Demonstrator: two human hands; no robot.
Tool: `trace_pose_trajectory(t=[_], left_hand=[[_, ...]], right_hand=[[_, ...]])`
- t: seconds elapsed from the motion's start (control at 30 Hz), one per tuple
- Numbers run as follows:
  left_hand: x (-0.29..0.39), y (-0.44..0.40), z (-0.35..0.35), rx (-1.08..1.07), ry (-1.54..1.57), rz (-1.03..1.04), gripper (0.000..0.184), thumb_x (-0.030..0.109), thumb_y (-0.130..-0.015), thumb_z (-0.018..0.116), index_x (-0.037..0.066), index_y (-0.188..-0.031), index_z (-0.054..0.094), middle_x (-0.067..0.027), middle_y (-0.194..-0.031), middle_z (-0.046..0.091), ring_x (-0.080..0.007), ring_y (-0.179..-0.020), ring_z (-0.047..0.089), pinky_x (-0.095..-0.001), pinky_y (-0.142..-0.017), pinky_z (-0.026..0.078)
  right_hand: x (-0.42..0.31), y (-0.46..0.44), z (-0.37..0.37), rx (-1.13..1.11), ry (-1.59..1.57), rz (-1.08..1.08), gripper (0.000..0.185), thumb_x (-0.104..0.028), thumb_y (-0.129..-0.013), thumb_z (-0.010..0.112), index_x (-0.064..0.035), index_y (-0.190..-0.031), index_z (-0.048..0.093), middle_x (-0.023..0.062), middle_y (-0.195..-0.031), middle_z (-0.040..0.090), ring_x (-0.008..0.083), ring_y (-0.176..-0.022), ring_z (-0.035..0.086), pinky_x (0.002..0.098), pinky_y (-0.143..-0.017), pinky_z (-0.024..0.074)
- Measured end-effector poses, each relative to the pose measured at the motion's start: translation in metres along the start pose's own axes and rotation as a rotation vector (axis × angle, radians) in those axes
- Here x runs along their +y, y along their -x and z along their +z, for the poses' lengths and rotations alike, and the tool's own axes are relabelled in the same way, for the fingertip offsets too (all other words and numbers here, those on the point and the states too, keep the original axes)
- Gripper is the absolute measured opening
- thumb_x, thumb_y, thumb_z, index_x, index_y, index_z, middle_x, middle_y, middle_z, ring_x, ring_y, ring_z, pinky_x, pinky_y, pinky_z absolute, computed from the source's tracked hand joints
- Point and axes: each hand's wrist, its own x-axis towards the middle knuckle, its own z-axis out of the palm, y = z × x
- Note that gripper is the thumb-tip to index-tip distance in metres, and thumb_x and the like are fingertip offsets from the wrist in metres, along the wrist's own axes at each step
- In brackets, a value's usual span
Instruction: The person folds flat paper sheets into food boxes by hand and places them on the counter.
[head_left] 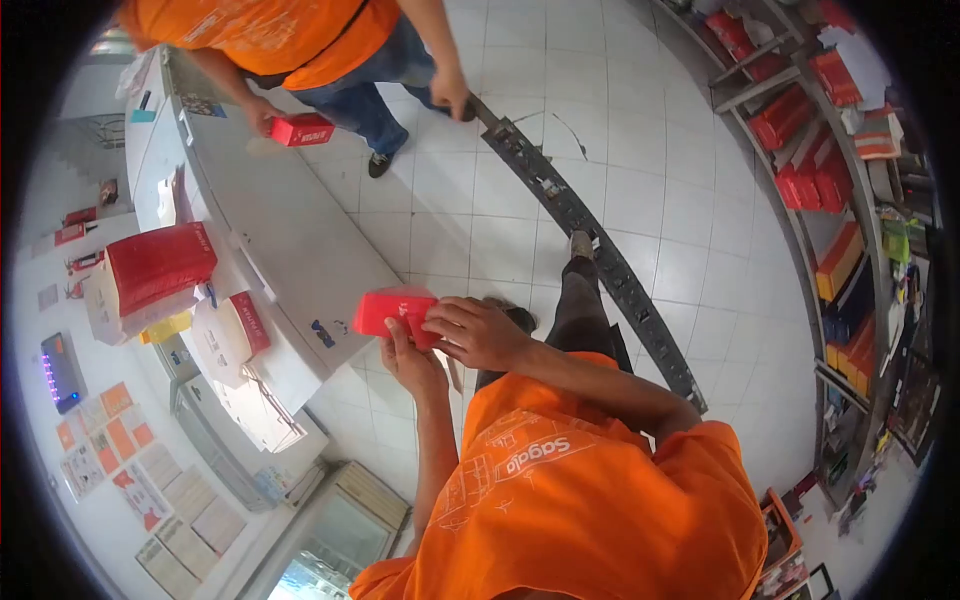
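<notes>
- your left hand (418, 372) cups the near side of a red box (392, 312), thumb pressed on its face; your right hand (488, 335) is narrow, fingers bent over the box's right end.
- the box is in mid-air in front of you, just right of the near end of the white counter (300, 245), over the tiled floor (440, 235).
- if both hands loosened together, it could fall to the tiles, as nothing shows directly beneath it.
- too hard a squeeze from that left thumb could dent the wall, and uneven pressure from the right fingers could crease the end.
- that right end is behind your fingers and small in view, so it is hard to say if a flap there is folded in.
- the long dark strip (560, 200) on the floor passes by your shoe (581, 245); a careless step could catch on it.
- your box looks like smooth, slightly glossy card, block-shaped with crisp edges.
- far left, a co-worker's hand (262, 113) holds a similar red carton (303, 129).
- the counter top is flat and pale; on its left, a bulky red package (165, 262) looks creased, its upper edge rounded.
- the dark strip is narrow and matte, with small pale marks along it.
</notes>
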Motion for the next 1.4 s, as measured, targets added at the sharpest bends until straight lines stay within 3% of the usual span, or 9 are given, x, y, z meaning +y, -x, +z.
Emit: trace_pose_trajectory(t=[0.33, 0.53, 0.77, 1.03, 1.2, 1.27, 1.3, 1.33, 1.4], left_hand=[[-0.001, -0.003, 0.011, -0.155, -0.212, 0.053, 0.042, 0.034, -0.107, 0.052, -0.003, -0.128, 0.053, -0.0148, -0.122, 0.061, -0.0220, -0.105, 0.064, -0.0353, -0.085, 0.056], [0.011, -0.014, 0.018, -0.181, -0.140, 0.056, 0.032, 0.030, -0.107, 0.053, 0.000, -0.118, 0.058, -0.0091, -0.106, 0.066, -0.0160, -0.095, 0.065, -0.0311, -0.079, 0.055], [0.018, 0.005, 0.041, -0.111, -0.083, 0.004, 0.028, 0.030, -0.106, 0.054, 0.002, -0.111, 0.060, -0.0056, -0.096, 0.066, -0.0123, -0.082, 0.063, -0.0265, -0.074, 0.052], [0.011, 0.020, 0.032, -0.221, -0.170, -0.118, 0.044, 0.039, -0.108, 0.048, -0.001, -0.120, 0.059, -0.0099, -0.107, 0.068, -0.0165, -0.095, 0.066, -0.0299, -0.085, 0.052], [0.028, 0.019, 0.030, -0.302, -0.061, -0.167, 0.052, 0.041, -0.108, 0.043, -0.005, -0.131, 0.056, -0.0158, -0.115, 0.069, -0.0227, -0.108, 0.066, -0.0309, -0.095, 0.051], [0.046, -0.003, -0.013, -0.362, -0.555, -0.072, 0.056, 0.042, -0.107, 0.043, -0.007, -0.127, 0.061, -0.0191, -0.111, 0.071, -0.0269, -0.103, 0.069, -0.0335, -0.091, 0.054], [0.081, 0.007, 0.006, -0.581, -0.637, 0.067, 0.057, 0.042, -0.106, 0.046, -0.009, -0.117, 0.066, -0.0195, -0.104, 0.074, -0.0268, -0.089, 0.073, -0.0371, -0.081, 0.058], [0.100, -0.008, -0.020, -0.511, -0.763, 0.159, 0.054, 0.042, -0.104, 0.049, -0.008, -0.103, 0.069, -0.0190, -0.095, 0.074, -0.0268, -0.078, 0.074, -0.0377, -0.066, 0.059], [0.130, -0.034, -0.059, -0.448, -0.246, 0.195, 0.044, 0.040, -0.104, 0.048, 0.000, -0.096, 0.064, -0.0153, -0.084, 0.071, -0.0234, -0.070, 0.070, -0.0315, -0.051, 0.053]], right_hand=[[0.012, -0.020, -0.022, 0.067, -0.269, 0.131, 0.036, -0.013, -0.093, 0.064, -0.0020, -0.126, 0.056, 0.0137, -0.129, 0.056, 0.0339, -0.119, 0.056, 0.0417, -0.101, 0.0496], [0.018, -0.023, -0.045, -0.090, -0.346, 0.058, 0.034, -0.009, -0.092, 0.066, -0.0040, -0.125, 0.060, 0.0113, -0.128, 0.060, 0.0328, -0.125, 0.054, 0.0410, -0.104, 0.0488], [0.010, -0.022, -0.033, 0.102, -0.243, 0.096, 0.024, -0.015, -0.086, 0.074, -0.0054, -0.108, 0.070, 0.0074, -0.113, 0.068, 0.0276, -0.116, 0.062, 0.0391, -0.101, 0.0505], [-0.003, -0.034, -0.052, 0.370, -0.017, 0.135, 0.027, -0.021, -0.076, 0.083, -0.0104, -0.091, 0.065, 0.0006, -0.111, 0.066, 0.0254, -0.104, 0.063, 0.0352, -0.091, 0.0511], [-0.006, -0.033, -0.050, 0.199, -0.396, 0.328, 0.031, -0.020, -0.073, 0.082, -0.0099, -0.092, 0.060, 0.0031, -0.108, 0.064, 0.0246, -0.095, 0.064, 0.0351, -0.083, 0.0516], [-0.007, -0.033, -0.058, 0.110, -0.491, 0.403, 0.030, -0.019, -0.075, 0.080, -0.0090, -0.093, 0.059, 0.0040, -0.101, 0.064, 0.0215, -0.091, 0.063, 0.0343, -0.080, 0.0514], [-0.002, -0.035, -0.065, 0.071, -0.535, 0.425, 0.029, -0.019, -0.075, 0.079, -0.0084, -0.093, 0.059, 0.0040, -0.098, 0.064, 0.0194, -0.088, 0.062, 0.0338, -0.079, 0.0512], [0.002, -0.038, -0.072, 0.032, -0.579, 0.447, 0.029, -0.019, -0.076, 0.078, -0.0079, -0.094, 0.059, 0.0040, -0.094, 0.064, 0.0173, -0.086, 0.061, 0.0333, -0.078, 0.0510], [0.005, -0.046, -0.081, -0.055, -0.770, 0.454, 0.027, -0.019, -0.079, 0.077, -0.0062, -0.092, 0.057, 0.0011, -0.084, 0.061, 0.0122, -0.083, 0.056, 0.0312, -0.080, 0.0489]])
